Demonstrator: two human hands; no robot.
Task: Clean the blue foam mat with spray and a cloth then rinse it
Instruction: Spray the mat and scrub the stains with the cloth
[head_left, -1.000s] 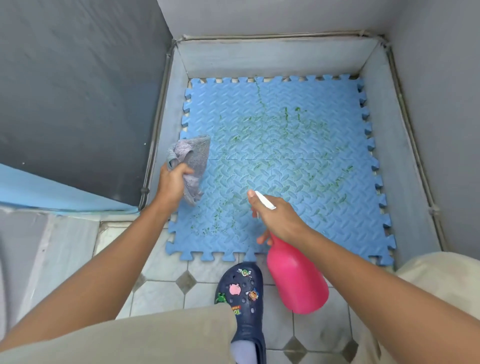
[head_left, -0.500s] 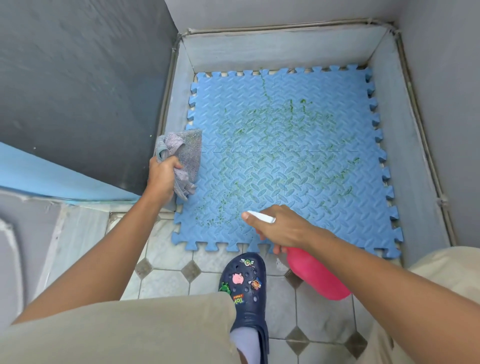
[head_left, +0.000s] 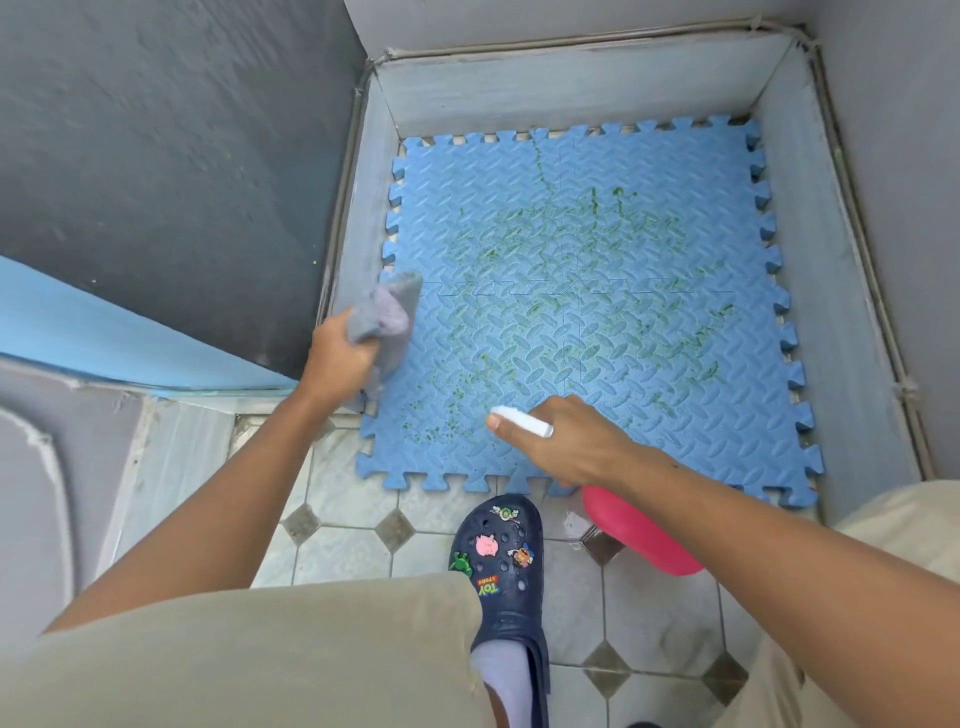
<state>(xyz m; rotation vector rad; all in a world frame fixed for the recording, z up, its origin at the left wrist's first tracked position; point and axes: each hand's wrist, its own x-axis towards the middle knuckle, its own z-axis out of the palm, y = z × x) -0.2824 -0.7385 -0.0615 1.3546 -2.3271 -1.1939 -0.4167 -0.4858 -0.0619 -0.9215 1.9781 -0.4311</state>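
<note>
A blue foam mat (head_left: 649, 249) of interlocking tiles lies flat on the floor of a walled corner, speckled with green smears across its middle. My left hand (head_left: 340, 358) grips a bunched grey cloth (head_left: 392, 312) over the mat's left edge. My right hand (head_left: 566, 441) holds a pink spray bottle (head_left: 636, 535) by its neck above the mat's near edge. Its white nozzle (head_left: 522, 420) points left and my finger is curled at the trigger.
Pale skirting walls (head_left: 571, 88) enclose the mat at the back, left and right. A dark grey wall (head_left: 156, 156) rises at the left. My foot in a navy clog (head_left: 506, 582) stands on the tiled floor (head_left: 343, 551) just before the mat.
The view has tilted a little, shifting the mat right in frame. My right hand has lowered the bottle and turned the nozzle leftward. My left hand keeps the cloth at the mat's left edge.
</note>
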